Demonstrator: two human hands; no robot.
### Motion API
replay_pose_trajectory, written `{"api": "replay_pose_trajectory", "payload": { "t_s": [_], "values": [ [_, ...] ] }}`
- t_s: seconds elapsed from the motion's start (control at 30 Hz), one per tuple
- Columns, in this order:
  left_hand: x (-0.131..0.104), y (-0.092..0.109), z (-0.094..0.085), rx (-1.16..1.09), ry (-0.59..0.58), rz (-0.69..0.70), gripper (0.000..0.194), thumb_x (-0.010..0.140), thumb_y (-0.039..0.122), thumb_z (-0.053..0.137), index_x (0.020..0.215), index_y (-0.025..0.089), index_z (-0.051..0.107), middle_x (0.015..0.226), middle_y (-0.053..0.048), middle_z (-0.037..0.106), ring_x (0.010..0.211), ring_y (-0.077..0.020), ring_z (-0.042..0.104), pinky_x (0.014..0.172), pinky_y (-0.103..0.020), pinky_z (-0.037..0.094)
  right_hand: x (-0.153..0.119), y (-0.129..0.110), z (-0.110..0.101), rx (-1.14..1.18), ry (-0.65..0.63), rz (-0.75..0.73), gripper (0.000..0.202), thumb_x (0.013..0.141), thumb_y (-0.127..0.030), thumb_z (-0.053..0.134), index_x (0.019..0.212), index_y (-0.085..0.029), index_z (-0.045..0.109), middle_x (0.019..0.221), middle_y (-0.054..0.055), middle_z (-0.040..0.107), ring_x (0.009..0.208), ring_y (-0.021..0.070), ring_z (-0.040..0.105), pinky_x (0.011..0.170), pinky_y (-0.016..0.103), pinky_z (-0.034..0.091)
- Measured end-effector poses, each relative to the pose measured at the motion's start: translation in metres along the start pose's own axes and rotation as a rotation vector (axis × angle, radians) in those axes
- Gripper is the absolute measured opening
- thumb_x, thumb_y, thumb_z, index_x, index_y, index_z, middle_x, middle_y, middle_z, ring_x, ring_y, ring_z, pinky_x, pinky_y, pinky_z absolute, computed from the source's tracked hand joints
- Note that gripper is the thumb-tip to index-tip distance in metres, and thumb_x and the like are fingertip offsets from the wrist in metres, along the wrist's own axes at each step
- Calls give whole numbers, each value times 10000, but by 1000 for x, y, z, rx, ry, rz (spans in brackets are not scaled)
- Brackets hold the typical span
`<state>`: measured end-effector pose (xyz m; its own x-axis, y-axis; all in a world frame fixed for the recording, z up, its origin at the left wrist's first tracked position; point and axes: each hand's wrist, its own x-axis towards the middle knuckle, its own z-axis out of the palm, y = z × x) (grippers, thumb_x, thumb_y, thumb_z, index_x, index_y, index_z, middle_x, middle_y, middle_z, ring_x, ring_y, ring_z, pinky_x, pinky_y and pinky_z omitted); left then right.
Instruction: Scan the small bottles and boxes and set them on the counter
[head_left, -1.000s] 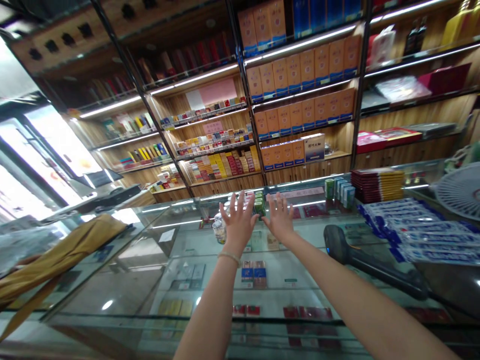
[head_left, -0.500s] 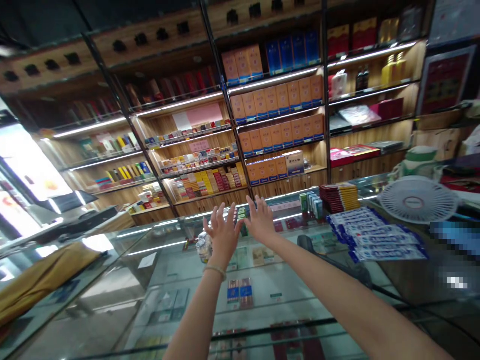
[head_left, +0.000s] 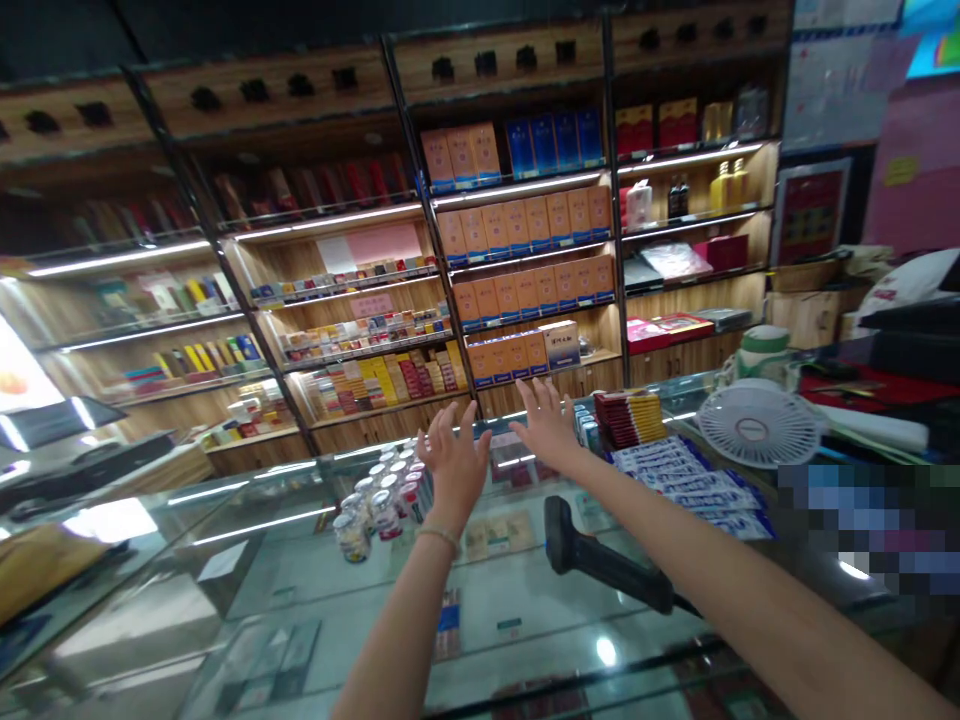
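Note:
Both of my arms reach out over the glass counter point(head_left: 375, 610). My left hand point(head_left: 455, 462) is open with its fingers spread, a bracelet round its wrist. Just left of it stand rows of small clear jars with white lids point(head_left: 386, 500), partly hidden by the hand. My right hand point(head_left: 546, 425) is also open, fingers apart, and holds nothing. Nearest to it are a few small blue-and-white containers point(head_left: 587, 430) and a stack of red-and-yellow packs point(head_left: 630, 418). A black barcode scanner point(head_left: 600, 555) lies on the glass below my right forearm.
Blue-and-white packets point(head_left: 686, 480) lie fanned out at the right, before a white fan point(head_left: 759, 425) and a green-and-white jug point(head_left: 765, 345). Wooden shelves behind hold orange boxes point(head_left: 525, 220) and many small packs. A brown cloth-like item point(head_left: 37, 570) lies at the left.
The view has turned right, so the shelves and counter goods sit further left. My hands have moved a little apart, uncovering more jars. The scanner now shows more fully.

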<state>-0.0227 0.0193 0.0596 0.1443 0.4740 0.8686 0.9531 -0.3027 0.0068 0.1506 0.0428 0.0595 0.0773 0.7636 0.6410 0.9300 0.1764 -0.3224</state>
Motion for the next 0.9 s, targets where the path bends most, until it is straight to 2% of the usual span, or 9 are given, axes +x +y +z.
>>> {"api": "replay_pose_trajectory", "payload": {
  "t_s": [0.2, 0.33, 0.5, 0.7, 0.9],
  "values": [
    [17, 34, 23, -48, 10, -40, 468, 1004, 442, 428, 1424, 270, 540, 1475, -156, 505, 1389, -302, 428, 1189, -580, 173, 20, 60, -21, -55, 5, 91, 722, 941, -459, 521, 1577, -254, 249, 1630, 135, 297, 1496, 332, 213, 1157, 601, 199],
    [28, 49, 40, -70, 10, -67, 451, 1006, 431, 420, 1401, 265, 561, 1476, -160, 499, 1382, -299, 430, 1180, -584, 203, 34, 87, -29, -64, 7, 139, 715, 933, -477, 529, 1567, -256, 283, 1622, 144, 309, 1491, 336, 228, 1148, 587, 217],
    [43, 63, 61, -97, 28, -79, 445, 1002, 431, 434, 1395, 266, 563, 1491, -163, 478, 1393, -304, 410, 1171, -604, 212, 54, 104, -28, -80, -16, 148, 715, 931, -505, 528, 1568, -285, 290, 1629, 128, 295, 1502, 326, 209, 1157, 571, 209],
    [60, 76, 88, -104, -63, -71, 431, 973, 421, 507, 1382, 300, 572, 1514, -139, 457, 1414, -295, 385, 1175, -595, 228, 64, 116, -18, -164, -88, 83, 684, 925, -540, 526, 1548, -337, 331, 1646, 122, 255, 1520, 338, 147, 1159, 618, 154],
    [55, 81, 124, -106, -153, -52, 437, 933, 439, 584, 1354, 324, 590, 1511, -116, 458, 1402, -297, 391, 1169, -597, 253, 63, 128, -4, -241, -121, 21, 583, 933, -516, 541, 1478, -322, 465, 1650, 141, 234, 1528, 342, 110, 1157, 656, 109]
  ]
}}
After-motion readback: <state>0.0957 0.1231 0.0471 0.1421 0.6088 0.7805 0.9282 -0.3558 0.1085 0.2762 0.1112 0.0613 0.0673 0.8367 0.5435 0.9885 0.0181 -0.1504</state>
